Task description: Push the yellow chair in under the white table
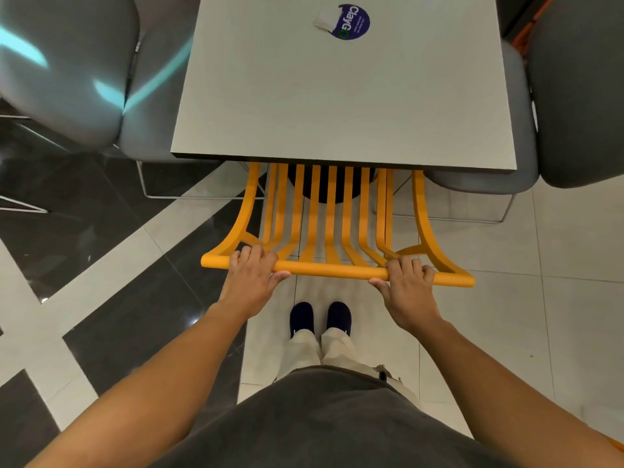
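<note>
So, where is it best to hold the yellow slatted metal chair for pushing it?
Grip the chair's round top rail from behind, one hand towards each end, as the left hand and right hand do; it lies level, clear of the white table.

head cam | looks steeply down — close over white table [337, 96] edge | single view

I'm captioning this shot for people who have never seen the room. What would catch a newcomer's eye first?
The yellow chair stands out at centre, its slatted back running under the near edge of the white table. The left hand and right hand grip its top rail, one near each end. Next comes the round blue sticker at the table's far end.
</note>
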### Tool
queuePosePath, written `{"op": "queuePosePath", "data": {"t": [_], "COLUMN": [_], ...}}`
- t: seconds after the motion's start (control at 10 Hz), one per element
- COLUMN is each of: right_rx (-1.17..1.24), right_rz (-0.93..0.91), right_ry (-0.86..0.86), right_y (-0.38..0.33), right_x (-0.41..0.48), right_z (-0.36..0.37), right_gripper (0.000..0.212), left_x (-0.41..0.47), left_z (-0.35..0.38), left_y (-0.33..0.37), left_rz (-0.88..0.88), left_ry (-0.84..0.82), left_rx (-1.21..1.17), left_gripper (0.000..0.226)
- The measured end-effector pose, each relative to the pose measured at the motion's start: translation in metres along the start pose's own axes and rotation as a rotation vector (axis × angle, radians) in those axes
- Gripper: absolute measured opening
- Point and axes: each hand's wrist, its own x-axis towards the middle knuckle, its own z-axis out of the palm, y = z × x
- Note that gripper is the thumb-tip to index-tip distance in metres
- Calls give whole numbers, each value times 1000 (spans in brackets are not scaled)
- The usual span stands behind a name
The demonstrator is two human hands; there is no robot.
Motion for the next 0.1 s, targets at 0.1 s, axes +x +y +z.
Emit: {"op": "queuePosePath", "data": {"t": [0.1], "right_rx": [146], "right_rz": [83], "right_ry": [-78], "right_y": [-2], "right_x": [3], "right_z": [-20], "right_gripper": [64], "left_x": [7], "left_z": [-9], "left_y": [5], "left_rz": [-28], "left_ry": [-53], "left_rx": [-26], "left_gripper": [71]}}
